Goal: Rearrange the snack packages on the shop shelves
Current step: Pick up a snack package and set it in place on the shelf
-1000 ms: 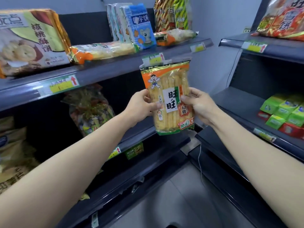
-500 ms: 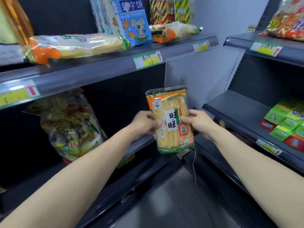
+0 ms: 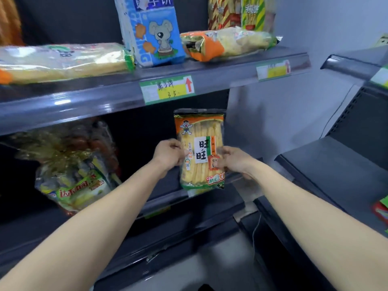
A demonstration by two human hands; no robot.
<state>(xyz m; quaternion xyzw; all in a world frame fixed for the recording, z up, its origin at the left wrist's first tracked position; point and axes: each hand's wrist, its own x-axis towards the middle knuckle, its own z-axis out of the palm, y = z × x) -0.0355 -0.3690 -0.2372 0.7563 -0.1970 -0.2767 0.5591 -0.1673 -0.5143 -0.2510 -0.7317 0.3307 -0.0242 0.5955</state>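
Note:
An upright pack of yellow rice crackers [image 3: 199, 131] with an orange top and green bottom is held between both hands, just under the upper shelf [image 3: 105, 97] and above the right end of the middle shelf [image 3: 168, 192]. My left hand [image 3: 168, 154] grips its left edge and my right hand [image 3: 235, 160] grips its right edge. Two more packs of the same kind lie flat on the upper shelf, one at the left [image 3: 63, 59] and one at the right [image 3: 228, 42].
A blue biscuit bag [image 3: 153, 30] with a koala stands on the upper shelf, striped packs [image 3: 237, 11] behind it. A clear bag of mixed sweets [image 3: 73, 175] leans on the middle shelf at left. A second shelf unit [image 3: 336, 164] stands to the right.
Both hands have carried the cracker pack down and forward, from in front of the upper shelf's edge to under it, close to the middle shelf. The view has moved closer to the shelves.

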